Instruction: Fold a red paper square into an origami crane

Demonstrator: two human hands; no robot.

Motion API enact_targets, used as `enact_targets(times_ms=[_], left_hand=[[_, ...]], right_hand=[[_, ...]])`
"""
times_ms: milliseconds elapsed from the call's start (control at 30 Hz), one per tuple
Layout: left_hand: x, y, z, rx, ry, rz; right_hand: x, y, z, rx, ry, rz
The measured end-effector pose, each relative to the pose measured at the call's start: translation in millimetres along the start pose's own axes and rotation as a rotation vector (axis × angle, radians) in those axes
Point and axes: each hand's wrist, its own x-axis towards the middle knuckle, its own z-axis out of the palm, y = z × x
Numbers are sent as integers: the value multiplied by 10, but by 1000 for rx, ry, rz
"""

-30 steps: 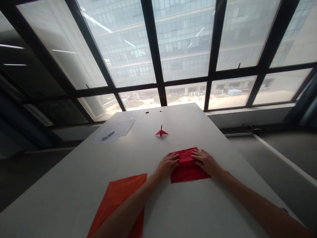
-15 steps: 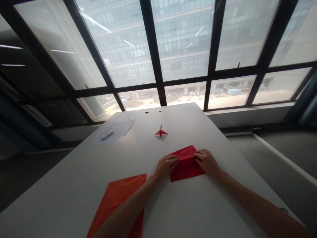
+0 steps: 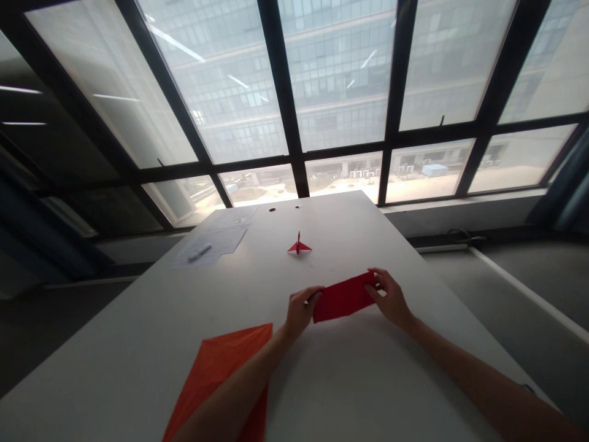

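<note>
Red paper (image 3: 344,298) is held; white sheets (image 3: 226,240) look illegible.

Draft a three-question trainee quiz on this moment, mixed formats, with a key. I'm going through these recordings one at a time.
1. True or false: the red paper is held at one end only.
2. Fill the gap: a white marker-like object lies on the ____.
3. Which of these does the left forearm cross in this view?
a) a small red folded figure
b) the orange sheet
c) the white marker-like object

Key:
1. False; the left hand and right hand hold opposite ends.
2. white papers
3. b
</note>
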Motion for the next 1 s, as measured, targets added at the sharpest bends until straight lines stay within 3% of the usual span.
enact_targets(times_ms=[167,267,333,500,600,667,767,867,1000], left_hand=[[57,-24,39,-24,62,-111],[71,-30,60,93,76,-23],[54,-7,69,235,-36,85],[-15,96,97,398,-522,250],[-20,120,102,421,-630,268],[-13,117,100,422,-653,272],[-2,109,98,420,-670,277],[5,116,92,427,-689,265],[10,140,77,430,-713,216]], right_hand=[[27,0,19,145,-18,171],[37,76,45,47,16,203],[28,148,70,-69,42,190],[-48,231,124,-480,17,103],[-89,188,144,-709,-12,-66],[-102,142,166,-758,-114,-187],[-114,79,211,-734,-404,-293],[-126,49,239,-732,-599,-254],[-133,72,207,-795,-643,-168]])
